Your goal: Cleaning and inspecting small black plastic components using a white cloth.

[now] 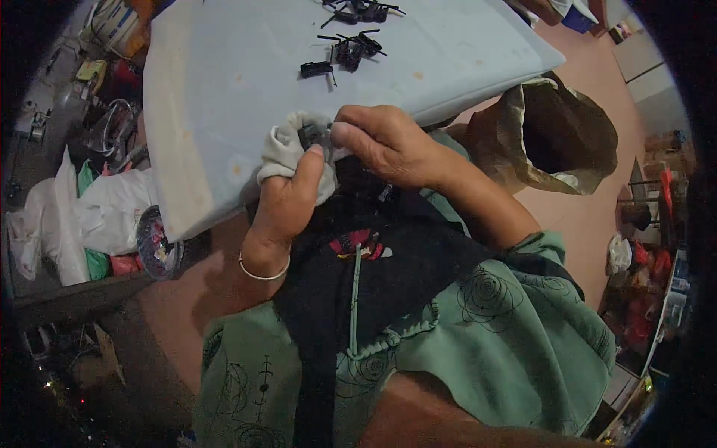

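Observation:
My left hand [287, 201] is wrapped round a bunched off-white cloth [278, 153], its thumb pressing from the near side. In the cloth's fold sits a small dark piece [308, 136], mostly hidden, so its kind does not show. Close beside it, my right hand [388, 145] is closed, thumb against curled fingers, right by the dark piece. What those fingers pinch is too small to make out. Both hands are over the near edge of the pale table [216, 97]. Beyond them lie a single black part [317, 69] and a cluster of black parts with thin prongs [349, 52].
Another cluster of black parts [362, 12] lies at the far edge. A large open brown sack [493, 138] stands on the floor to the right. White plastic bags [116, 205] and a clear round container [158, 243] crowd the left side. Shelves with goods line the far right.

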`<state>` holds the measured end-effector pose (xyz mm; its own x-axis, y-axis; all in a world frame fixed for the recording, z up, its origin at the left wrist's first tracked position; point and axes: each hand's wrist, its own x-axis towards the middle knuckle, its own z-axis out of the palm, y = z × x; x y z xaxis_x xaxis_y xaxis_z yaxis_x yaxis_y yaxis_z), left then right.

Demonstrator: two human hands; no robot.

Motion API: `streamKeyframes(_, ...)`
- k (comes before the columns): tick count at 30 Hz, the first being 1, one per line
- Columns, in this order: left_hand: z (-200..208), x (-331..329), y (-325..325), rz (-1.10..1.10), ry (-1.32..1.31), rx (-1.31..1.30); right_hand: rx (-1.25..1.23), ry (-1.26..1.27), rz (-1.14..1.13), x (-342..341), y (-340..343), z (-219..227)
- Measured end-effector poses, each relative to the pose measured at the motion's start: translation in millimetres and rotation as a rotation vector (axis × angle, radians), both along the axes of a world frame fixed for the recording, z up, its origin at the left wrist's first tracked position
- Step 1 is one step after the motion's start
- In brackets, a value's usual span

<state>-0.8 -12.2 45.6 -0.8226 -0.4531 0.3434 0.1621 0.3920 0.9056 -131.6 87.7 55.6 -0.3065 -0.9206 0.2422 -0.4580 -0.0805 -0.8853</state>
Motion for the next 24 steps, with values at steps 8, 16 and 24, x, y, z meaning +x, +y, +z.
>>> streamKeyframes(8,4,-2,0,0.01,-0.041,0.252,0.122,-0.013,0.153,-1,2,5)
streamKeyframes(16,11,3,3,-0.076,-0.077,0.401,0.061,-0.304,0.106,5,-1,-1)
streamKeyframes(24,4,-2,3,0.023,-0.022,0.262,-0.071,0.001,0.128,3,0,-3)
